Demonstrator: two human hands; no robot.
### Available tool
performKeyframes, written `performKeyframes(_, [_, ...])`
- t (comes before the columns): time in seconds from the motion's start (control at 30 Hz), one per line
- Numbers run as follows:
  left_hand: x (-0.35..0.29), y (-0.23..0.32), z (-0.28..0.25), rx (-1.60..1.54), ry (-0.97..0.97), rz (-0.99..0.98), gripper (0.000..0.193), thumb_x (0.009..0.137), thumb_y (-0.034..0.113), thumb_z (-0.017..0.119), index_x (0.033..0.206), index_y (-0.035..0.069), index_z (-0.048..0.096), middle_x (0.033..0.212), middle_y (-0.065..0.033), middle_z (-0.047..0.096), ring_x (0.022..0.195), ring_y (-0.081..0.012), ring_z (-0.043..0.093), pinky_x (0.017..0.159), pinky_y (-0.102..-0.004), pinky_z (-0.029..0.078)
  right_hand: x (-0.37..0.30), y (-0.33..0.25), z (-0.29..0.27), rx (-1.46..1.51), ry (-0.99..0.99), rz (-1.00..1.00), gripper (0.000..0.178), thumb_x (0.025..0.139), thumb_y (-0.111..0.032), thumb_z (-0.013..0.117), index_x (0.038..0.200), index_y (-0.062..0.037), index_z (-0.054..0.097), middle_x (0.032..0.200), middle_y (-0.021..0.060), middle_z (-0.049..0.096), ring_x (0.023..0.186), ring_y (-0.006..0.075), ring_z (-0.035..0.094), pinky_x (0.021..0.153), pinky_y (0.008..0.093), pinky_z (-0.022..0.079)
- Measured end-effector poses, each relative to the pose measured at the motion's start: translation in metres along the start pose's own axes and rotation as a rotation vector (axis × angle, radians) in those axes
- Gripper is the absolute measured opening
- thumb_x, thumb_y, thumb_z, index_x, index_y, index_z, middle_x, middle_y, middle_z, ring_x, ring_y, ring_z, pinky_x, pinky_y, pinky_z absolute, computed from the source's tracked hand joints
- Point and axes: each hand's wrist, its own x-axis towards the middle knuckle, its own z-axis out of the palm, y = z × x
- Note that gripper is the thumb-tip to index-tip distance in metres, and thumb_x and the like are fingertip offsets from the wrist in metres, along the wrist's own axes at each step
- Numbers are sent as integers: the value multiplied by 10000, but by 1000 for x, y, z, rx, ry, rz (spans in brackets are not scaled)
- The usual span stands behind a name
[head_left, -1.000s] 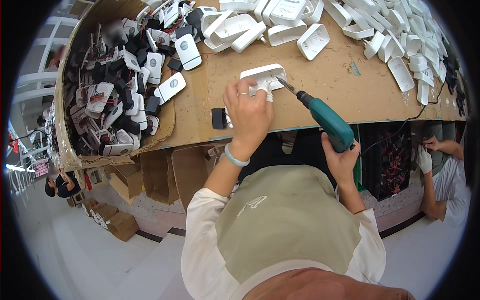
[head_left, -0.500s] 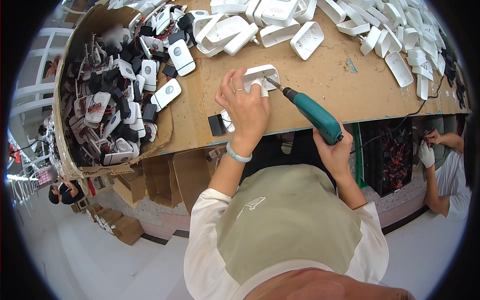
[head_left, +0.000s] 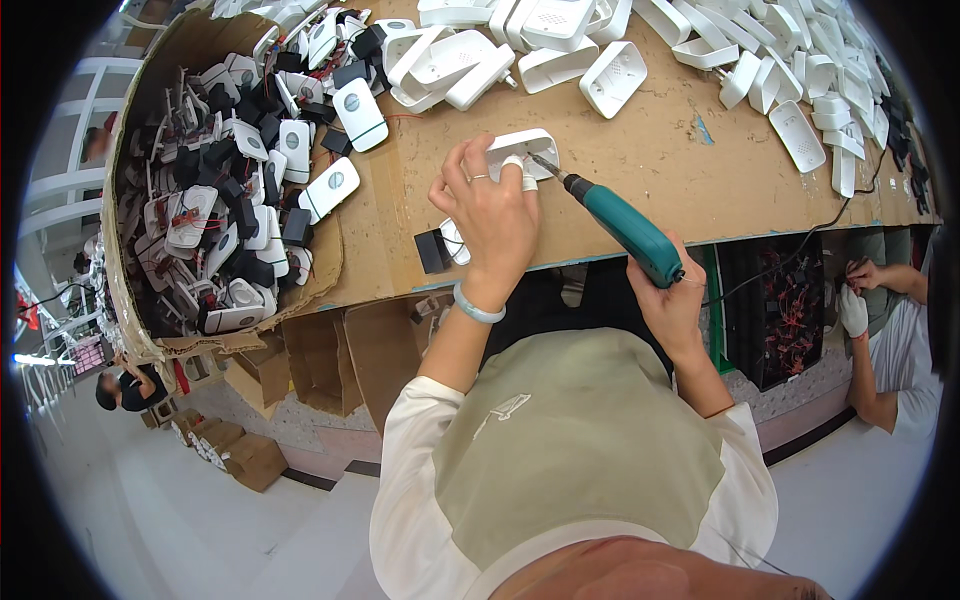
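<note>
- Green, an electric screwdriver (head_left: 630, 232) sits in the right hand (head_left: 665, 305), fingers wrapped round its rear end.
- Its bit reaches into a white casing (head_left: 518, 143) lying open side up on the cardboard-covered table (head_left: 640, 165), in front of the person.
- The left hand (head_left: 490, 215) bends over the casing's left side, fingers slightly apart; whether they pinch it, I can't tell.
- Just beside that hand lies a black block (head_left: 432, 252).
- Farther left, a cardboard box (head_left: 330, 262) brims with white-and-black units (head_left: 295, 150).
</note>
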Motion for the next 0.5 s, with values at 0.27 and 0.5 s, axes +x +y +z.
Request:
performKeyframes(0.27, [0,0,0,7,14,-3,143,673,77,759,797,33,702,1281,-147,561,1236,-351,435,955,-517,294,1,-4,-2,-6,-28,33,321,794,33,691,1106,-7,629,858,158,659,723,280,647,700,306,513])
performKeyframes(0.5, [2,2,0,11,24,-1,134,669,73,762,767,36,679,1274,-149,569,1233,-348,440,943,-513,296,-3,-5,-4,40,30,-28,268,816,34,705,1077,12,647,842,129,670,719,205,641,695,289,507])
